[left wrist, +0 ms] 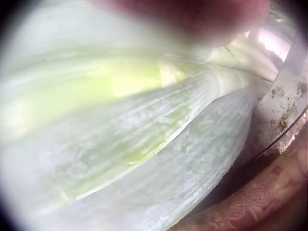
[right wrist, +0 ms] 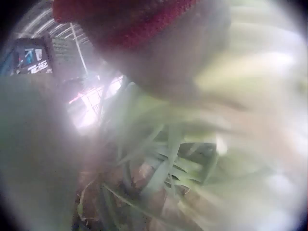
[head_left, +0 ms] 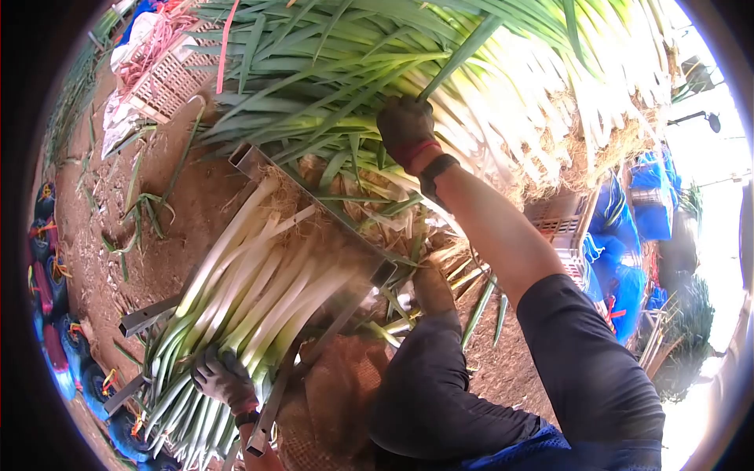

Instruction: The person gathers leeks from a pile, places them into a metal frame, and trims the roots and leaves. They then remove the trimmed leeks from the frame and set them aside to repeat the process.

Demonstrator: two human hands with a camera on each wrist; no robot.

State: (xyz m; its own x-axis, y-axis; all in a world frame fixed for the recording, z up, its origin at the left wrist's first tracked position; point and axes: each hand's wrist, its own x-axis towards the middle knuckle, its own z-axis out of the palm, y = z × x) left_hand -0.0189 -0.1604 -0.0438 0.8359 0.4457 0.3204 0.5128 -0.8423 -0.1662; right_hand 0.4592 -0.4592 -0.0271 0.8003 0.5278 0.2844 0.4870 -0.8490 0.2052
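My gloved right hand (head_left: 406, 129) reaches into a large heap of leeks (head_left: 479, 86) at the top of the head view, its fingers curled round a leek whose green leaf rises past the knuckles. Lower left, my gloved left hand (head_left: 224, 377) rests on the green part of a smaller batch of leeks (head_left: 263, 263), with fingers laid over the stalks. This batch lies across a metal frame (head_left: 314, 206), roots against its upper bar. Close up in the left wrist view, leek leaves (left wrist: 144, 139) fill most of the picture. The right wrist view is blurred by motion.
A pale plastic crate (head_left: 169, 82) with pink ties stands upper left. Blue bags (head_left: 628, 275) and another crate (head_left: 561, 216) are at right. Tied blue bundles (head_left: 71, 353) line the left edge. Loose leaves (head_left: 145, 212) are scattered on the dirt floor (head_left: 102, 290).
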